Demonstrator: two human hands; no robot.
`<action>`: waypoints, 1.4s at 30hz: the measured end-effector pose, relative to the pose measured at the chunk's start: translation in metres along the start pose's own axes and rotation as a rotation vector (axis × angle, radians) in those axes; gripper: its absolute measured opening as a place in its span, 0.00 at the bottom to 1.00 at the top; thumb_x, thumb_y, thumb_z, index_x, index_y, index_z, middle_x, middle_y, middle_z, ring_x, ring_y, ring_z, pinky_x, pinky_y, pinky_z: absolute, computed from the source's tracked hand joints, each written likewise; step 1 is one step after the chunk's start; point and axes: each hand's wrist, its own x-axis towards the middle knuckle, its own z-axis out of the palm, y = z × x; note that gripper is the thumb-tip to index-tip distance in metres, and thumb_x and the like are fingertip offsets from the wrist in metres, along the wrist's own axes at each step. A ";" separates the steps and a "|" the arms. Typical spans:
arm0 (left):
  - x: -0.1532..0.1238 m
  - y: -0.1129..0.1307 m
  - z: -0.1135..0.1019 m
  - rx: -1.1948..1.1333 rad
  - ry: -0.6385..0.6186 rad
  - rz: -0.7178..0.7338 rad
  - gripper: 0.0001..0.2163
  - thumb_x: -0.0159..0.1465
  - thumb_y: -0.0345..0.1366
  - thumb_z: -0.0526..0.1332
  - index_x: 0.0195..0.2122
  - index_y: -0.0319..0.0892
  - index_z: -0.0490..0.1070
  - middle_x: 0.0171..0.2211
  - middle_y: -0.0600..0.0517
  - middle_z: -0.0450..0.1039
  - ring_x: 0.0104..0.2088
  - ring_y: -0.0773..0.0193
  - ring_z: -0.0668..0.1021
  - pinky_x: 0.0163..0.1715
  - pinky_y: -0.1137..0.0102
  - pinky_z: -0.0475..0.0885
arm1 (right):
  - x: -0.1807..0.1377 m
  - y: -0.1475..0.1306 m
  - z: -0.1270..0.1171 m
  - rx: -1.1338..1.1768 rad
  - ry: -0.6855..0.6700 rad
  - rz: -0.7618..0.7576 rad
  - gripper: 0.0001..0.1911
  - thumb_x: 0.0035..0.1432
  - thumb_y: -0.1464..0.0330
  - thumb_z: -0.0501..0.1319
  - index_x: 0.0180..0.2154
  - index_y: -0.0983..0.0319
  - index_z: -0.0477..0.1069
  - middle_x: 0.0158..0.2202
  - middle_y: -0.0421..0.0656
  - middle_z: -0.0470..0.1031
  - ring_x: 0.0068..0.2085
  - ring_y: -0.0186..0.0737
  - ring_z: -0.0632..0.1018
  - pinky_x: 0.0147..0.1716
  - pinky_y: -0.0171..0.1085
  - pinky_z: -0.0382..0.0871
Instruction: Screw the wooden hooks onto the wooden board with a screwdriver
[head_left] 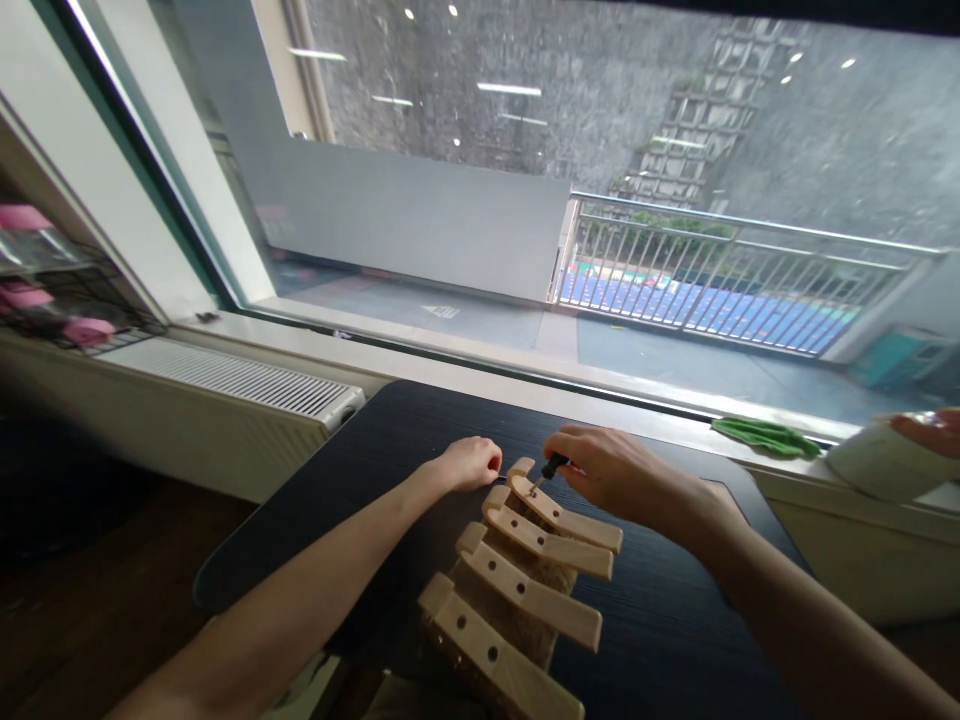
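Observation:
My right hand (pixel 600 465) is closed around the dark handle of a small screwdriver (pixel 553 465). The screwdriver slants down, its tip at a hole in the farthest of several pale wooden hooks (pixel 566 522). These hooks sit in a row across a rough brown wooden board (pixel 525 630), and each shows dark round holes along its length. Just left of the far end of the row, my left hand (pixel 472 462) has its fingers curled in; whatever they may hold is hidden.
Under the work is a black table (pixel 390 440) with rounded corners, against a window sill (pixel 517 395). A green cloth (pixel 765 437) and a pale rounded container (pixel 885 458) are on the sill at right. A white radiator (pixel 240 375) and a rack with pink-topped items (pixel 88 330) stand left.

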 end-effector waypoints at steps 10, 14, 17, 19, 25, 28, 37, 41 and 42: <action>-0.011 -0.004 -0.027 -0.506 -0.154 0.169 0.16 0.55 0.32 0.53 0.45 0.41 0.68 0.42 0.50 0.73 0.39 0.65 0.74 0.35 0.74 0.67 | -0.002 0.006 -0.002 0.027 -0.028 -0.030 0.09 0.57 0.73 0.52 0.38 0.60 0.68 0.34 0.41 0.71 0.32 0.34 0.70 0.29 0.32 0.55; -0.019 0.003 -0.024 -0.981 -0.402 0.152 0.22 0.51 0.32 0.58 0.49 0.41 0.65 0.44 0.49 0.71 0.42 0.63 0.73 0.35 0.73 0.68 | 0.001 0.005 -0.002 0.009 -0.021 -0.049 0.09 0.57 0.73 0.51 0.38 0.61 0.68 0.33 0.41 0.71 0.33 0.34 0.70 0.30 0.32 0.56; -0.021 0.009 -0.014 -1.031 -0.420 0.049 0.18 0.51 0.33 0.58 0.45 0.40 0.68 0.42 0.48 0.72 0.39 0.61 0.74 0.29 0.74 0.69 | 0.004 0.005 -0.002 -0.019 -0.016 -0.065 0.10 0.57 0.74 0.51 0.38 0.61 0.68 0.33 0.42 0.71 0.33 0.34 0.70 0.30 0.32 0.56; -0.026 0.012 -0.006 -1.045 -0.368 -0.012 0.16 0.51 0.33 0.57 0.43 0.39 0.69 0.39 0.49 0.72 0.36 0.61 0.74 0.27 0.74 0.69 | 0.006 0.005 -0.001 -0.042 -0.017 -0.075 0.09 0.56 0.74 0.51 0.37 0.61 0.68 0.33 0.42 0.70 0.33 0.34 0.70 0.30 0.32 0.55; -0.054 0.019 0.002 -1.151 -0.195 0.006 0.18 0.53 0.35 0.58 0.46 0.41 0.66 0.41 0.49 0.72 0.41 0.60 0.74 0.35 0.71 0.69 | 0.008 0.004 -0.002 -0.059 -0.025 -0.107 0.10 0.56 0.74 0.51 0.39 0.60 0.68 0.34 0.42 0.71 0.33 0.34 0.70 0.29 0.32 0.55; -0.054 0.026 -0.006 -1.109 -0.137 0.139 0.12 0.51 0.34 0.61 0.37 0.39 0.69 0.40 0.51 0.71 0.41 0.63 0.73 0.42 0.72 0.65 | 0.004 0.002 -0.003 -0.051 -0.035 -0.099 0.10 0.57 0.73 0.52 0.39 0.60 0.68 0.34 0.41 0.72 0.34 0.35 0.71 0.29 0.32 0.56; -0.035 0.041 -0.021 -0.948 -0.252 0.223 0.06 0.51 0.34 0.61 0.28 0.37 0.66 0.34 0.53 0.70 0.36 0.66 0.72 0.36 0.74 0.65 | -0.018 -0.003 -0.004 -0.061 -0.072 -0.003 0.11 0.58 0.70 0.52 0.40 0.60 0.70 0.36 0.43 0.73 0.36 0.37 0.72 0.32 0.34 0.57; -0.037 0.038 -0.012 -0.959 -0.238 0.169 0.12 0.51 0.38 0.62 0.34 0.37 0.70 0.35 0.51 0.71 0.36 0.65 0.72 0.36 0.74 0.66 | -0.022 0.002 0.002 -0.076 -0.064 0.072 0.10 0.57 0.69 0.51 0.36 0.60 0.70 0.33 0.42 0.73 0.33 0.37 0.72 0.29 0.34 0.55; -0.038 0.036 -0.010 -0.966 -0.238 0.167 0.13 0.51 0.39 0.62 0.35 0.37 0.70 0.35 0.51 0.71 0.36 0.65 0.73 0.36 0.73 0.66 | -0.026 0.005 0.004 -0.067 -0.071 0.107 0.10 0.57 0.68 0.51 0.35 0.60 0.71 0.31 0.41 0.73 0.32 0.37 0.72 0.27 0.34 0.55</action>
